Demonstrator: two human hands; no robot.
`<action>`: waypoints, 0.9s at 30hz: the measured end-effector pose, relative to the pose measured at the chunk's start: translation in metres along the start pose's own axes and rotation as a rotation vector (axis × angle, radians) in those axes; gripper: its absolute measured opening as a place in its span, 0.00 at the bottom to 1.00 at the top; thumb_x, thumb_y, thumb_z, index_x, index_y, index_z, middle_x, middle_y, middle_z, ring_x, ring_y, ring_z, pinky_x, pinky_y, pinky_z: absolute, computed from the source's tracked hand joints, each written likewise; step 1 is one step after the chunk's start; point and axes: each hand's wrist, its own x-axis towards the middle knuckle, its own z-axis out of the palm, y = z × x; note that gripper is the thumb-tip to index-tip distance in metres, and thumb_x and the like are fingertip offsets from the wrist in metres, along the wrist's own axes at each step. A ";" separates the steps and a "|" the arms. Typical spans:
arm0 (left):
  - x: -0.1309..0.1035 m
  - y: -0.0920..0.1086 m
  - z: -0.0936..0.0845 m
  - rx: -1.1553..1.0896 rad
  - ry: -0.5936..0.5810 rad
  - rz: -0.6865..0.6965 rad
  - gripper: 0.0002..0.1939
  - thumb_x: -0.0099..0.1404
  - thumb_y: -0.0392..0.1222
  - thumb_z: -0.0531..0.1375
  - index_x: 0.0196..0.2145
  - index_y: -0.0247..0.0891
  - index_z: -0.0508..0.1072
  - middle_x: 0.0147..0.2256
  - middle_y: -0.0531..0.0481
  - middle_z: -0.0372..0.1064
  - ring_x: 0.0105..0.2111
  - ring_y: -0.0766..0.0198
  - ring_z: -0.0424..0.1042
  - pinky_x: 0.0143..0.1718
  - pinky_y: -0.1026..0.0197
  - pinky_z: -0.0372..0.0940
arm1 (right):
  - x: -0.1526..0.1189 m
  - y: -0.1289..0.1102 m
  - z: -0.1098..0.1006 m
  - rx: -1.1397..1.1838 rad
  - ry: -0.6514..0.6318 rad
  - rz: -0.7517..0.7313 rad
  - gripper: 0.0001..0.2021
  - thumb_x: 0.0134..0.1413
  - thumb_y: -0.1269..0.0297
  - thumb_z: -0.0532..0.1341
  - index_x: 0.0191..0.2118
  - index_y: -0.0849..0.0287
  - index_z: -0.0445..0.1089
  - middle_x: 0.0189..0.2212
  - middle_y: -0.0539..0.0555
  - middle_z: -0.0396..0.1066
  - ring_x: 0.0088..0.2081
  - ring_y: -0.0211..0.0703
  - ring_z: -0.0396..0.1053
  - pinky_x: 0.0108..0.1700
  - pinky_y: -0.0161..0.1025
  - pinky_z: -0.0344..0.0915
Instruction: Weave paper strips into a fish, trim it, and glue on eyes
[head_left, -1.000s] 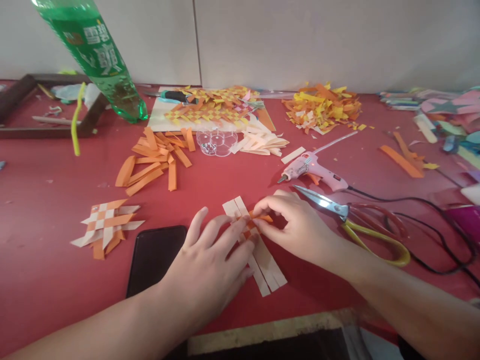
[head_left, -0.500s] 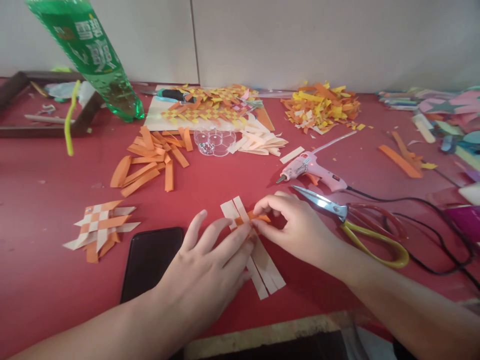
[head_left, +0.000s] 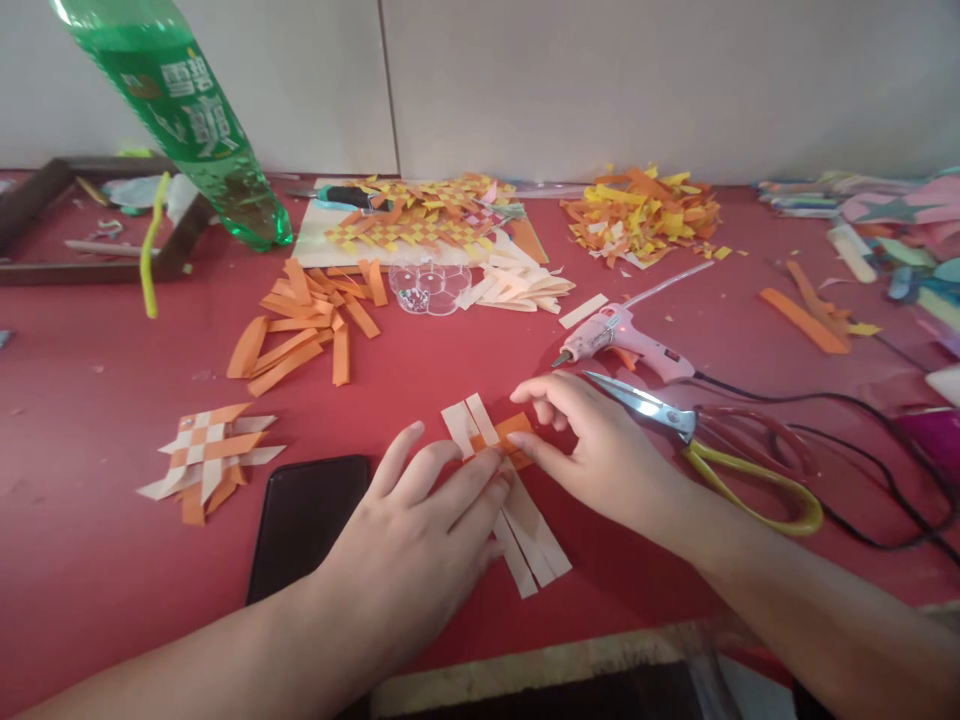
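My left hand (head_left: 427,510) lies over the woven paper strips, its fingers spread and their tips pressing near the crossing. Two long cream paper strips (head_left: 536,540) run diagonally underneath, with an orange paper strip (head_left: 519,425) crossing them. At the orange strip's right end is my right hand (head_left: 574,430), its thumb touching the paper and its index finger raised apart. The left fingers hide part of the crossing. A woven orange-and-cream paper piece (head_left: 202,455) lies farther left, beside a black phone (head_left: 307,520).
Scissors (head_left: 697,430) and a pink glue gun (head_left: 622,340) with a black cord lie to the right. Orange strips (head_left: 300,330), cream strips (head_left: 525,282) and a clear divided box (head_left: 431,288) sit beyond. A green bottle (head_left: 195,120) stands back left, near paper scraps (head_left: 645,210) and a dark frame (head_left: 97,270).
My right fingers have parted from their pinch on the orange strip, and more of its right end now shows. My left hand stays nearly in place.
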 end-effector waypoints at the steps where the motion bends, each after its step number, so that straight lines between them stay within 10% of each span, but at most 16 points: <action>1: 0.000 0.000 0.000 -0.004 -0.004 0.005 0.18 0.72 0.48 0.53 0.55 0.43 0.71 0.57 0.59 0.69 0.47 0.54 0.64 0.62 0.44 0.44 | 0.000 0.000 0.000 -0.002 0.017 -0.020 0.12 0.55 0.74 0.62 0.45 0.56 0.64 0.32 0.50 0.65 0.34 0.40 0.66 0.37 0.39 0.65; 10: -0.002 0.000 0.003 0.017 0.007 0.029 0.18 0.72 0.47 0.52 0.55 0.40 0.70 0.58 0.53 0.68 0.48 0.54 0.64 0.60 0.44 0.46 | 0.004 -0.002 -0.008 0.009 0.191 -0.166 0.07 0.57 0.76 0.58 0.39 0.58 0.67 0.29 0.49 0.65 0.31 0.37 0.67 0.36 0.37 0.64; 18: -0.005 -0.001 0.005 -0.035 0.023 0.056 0.17 0.72 0.46 0.51 0.52 0.37 0.71 0.57 0.49 0.69 0.57 0.57 0.62 0.66 0.50 0.38 | 0.006 -0.003 -0.014 -0.008 -0.088 -0.388 0.09 0.54 0.76 0.59 0.36 0.58 0.75 0.34 0.53 0.74 0.38 0.42 0.67 0.43 0.43 0.65; 27: -0.002 -0.002 0.002 -0.063 -0.010 0.034 0.17 0.72 0.46 0.52 0.53 0.38 0.71 0.60 0.48 0.66 0.60 0.59 0.63 0.68 0.52 0.31 | 0.006 -0.003 -0.017 -0.065 -0.119 -0.408 0.10 0.53 0.75 0.58 0.35 0.58 0.77 0.36 0.53 0.76 0.39 0.44 0.69 0.44 0.47 0.66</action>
